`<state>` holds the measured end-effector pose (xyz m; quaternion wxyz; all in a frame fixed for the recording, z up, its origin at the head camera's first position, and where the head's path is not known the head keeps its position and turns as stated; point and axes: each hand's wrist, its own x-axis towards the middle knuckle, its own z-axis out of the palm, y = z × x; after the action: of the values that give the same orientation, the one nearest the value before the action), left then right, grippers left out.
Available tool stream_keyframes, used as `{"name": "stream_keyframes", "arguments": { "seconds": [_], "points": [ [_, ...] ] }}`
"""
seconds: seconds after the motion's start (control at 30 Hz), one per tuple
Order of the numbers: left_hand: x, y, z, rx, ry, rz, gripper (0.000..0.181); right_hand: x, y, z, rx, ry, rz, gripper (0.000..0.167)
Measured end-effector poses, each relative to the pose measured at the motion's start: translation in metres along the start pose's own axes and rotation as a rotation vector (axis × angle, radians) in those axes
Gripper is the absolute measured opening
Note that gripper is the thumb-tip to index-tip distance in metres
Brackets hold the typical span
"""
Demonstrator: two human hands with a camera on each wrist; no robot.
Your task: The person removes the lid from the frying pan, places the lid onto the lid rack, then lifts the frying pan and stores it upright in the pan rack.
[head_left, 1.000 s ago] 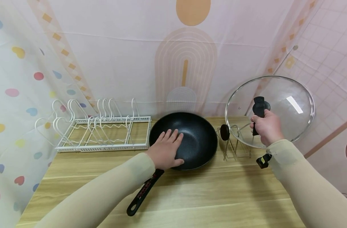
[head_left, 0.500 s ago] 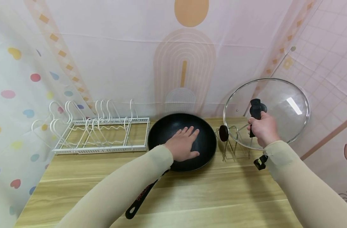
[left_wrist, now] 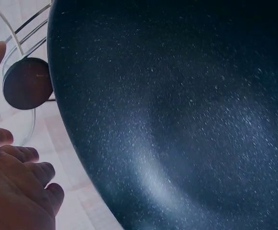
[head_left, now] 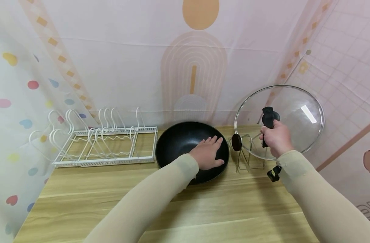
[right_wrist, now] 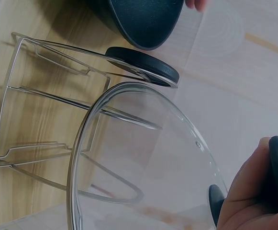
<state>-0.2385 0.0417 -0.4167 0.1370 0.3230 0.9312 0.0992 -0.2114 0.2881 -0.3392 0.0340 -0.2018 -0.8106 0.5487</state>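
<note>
Left hand point(head_left: 207, 154) has shifted right over the round, speckled pan point(head_left: 177, 141), fingers apart; right hand point(head_left: 277, 137) grips the glass lid point(head_left: 295, 113) by its black handle point(head_left: 267, 116).

The right hand point(head_left: 277, 137) grips the black handle point(head_left: 267, 116) of the glass lid point(head_left: 298, 135), tilted up by the wire rack point(head_left: 251, 167) near the table's point(head_left: 112, 206) back right corner! Out over the black pan point(head_left: 176, 145), middle of the back edge, it's the left hand point(head_left: 207, 155), fingers spread, contact hard to call! And the white rack point(head_left: 112, 162), just beside the pan, runs toward that back left corner!
</note>
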Motion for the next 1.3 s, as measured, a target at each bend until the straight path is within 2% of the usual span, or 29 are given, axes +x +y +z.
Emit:
{"name": "stream_keyframes", "arguments": {
  "seconds": [0.23,0.5,0.7,1.0,1.3],
  "points": [
    [0.018,0.021,0.002,-0.002,0.029,0.043,0.089,0.001,0.002,-0.001,-0.025,-0.011,0.013,0.073],
    [0.034,0.036,0.006,0.013,0.059,0.047,0.092,0.003,0.003,0.002,-0.001,-0.02,0.023,0.074],
    [0.041,0.038,0.009,0.041,0.048,0.049,0.094,0.003,0.003,0.004,-0.01,-0.023,0.045,0.075],
    [0.049,0.037,0.013,0.056,0.046,0.047,0.097,0.003,0.004,0.007,-0.035,-0.006,0.015,0.073],
    [0.056,0.038,0.016,0.093,0.024,0.058,0.093,0.005,0.008,0.008,-0.101,-0.009,0.026,0.076]
  ]
}}
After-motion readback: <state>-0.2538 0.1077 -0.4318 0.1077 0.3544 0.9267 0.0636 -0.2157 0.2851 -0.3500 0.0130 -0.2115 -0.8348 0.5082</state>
